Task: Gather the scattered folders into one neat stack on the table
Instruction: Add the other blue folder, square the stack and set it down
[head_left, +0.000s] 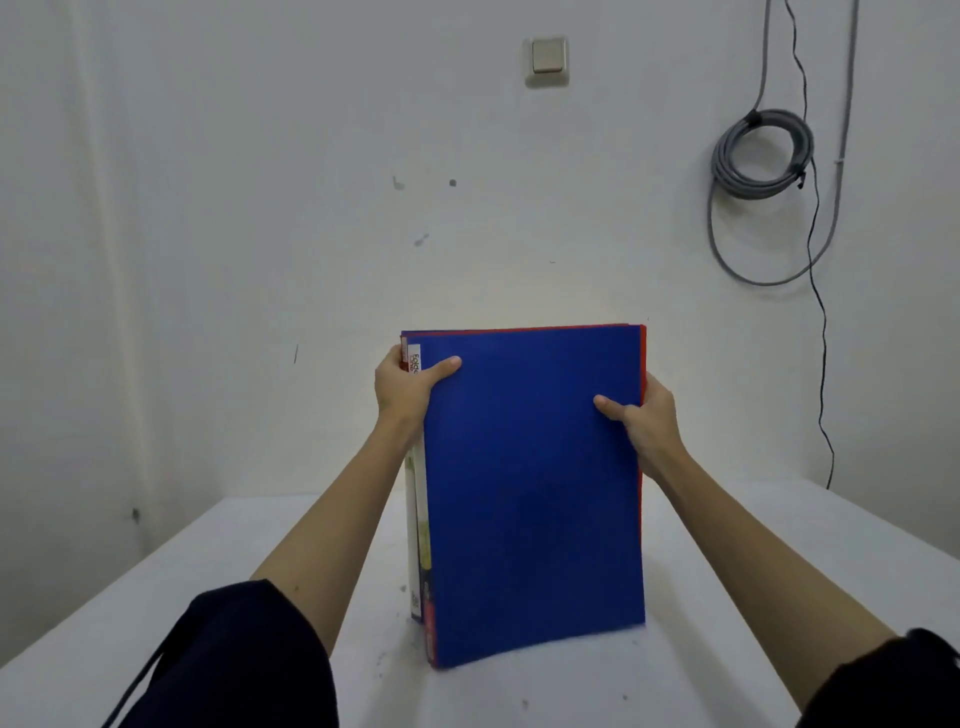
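Note:
A bundle of folders (530, 493) stands upright on its lower edge on the white table (779, 597), a blue cover facing me. Red folder edges show along its top and right side, and white labelled spines show on the left. My left hand (408, 392) grips the bundle's upper left edge, thumb on the blue cover. My right hand (647, 423) grips the right edge a little lower, thumb also on the cover. The fingers of both hands are hidden behind the bundle.
A white wall rises just behind the table. A light switch (545, 61) sits high on it, and a coiled grey cable (761, 153) hangs at the upper right with a black wire running down to the table's far right edge.

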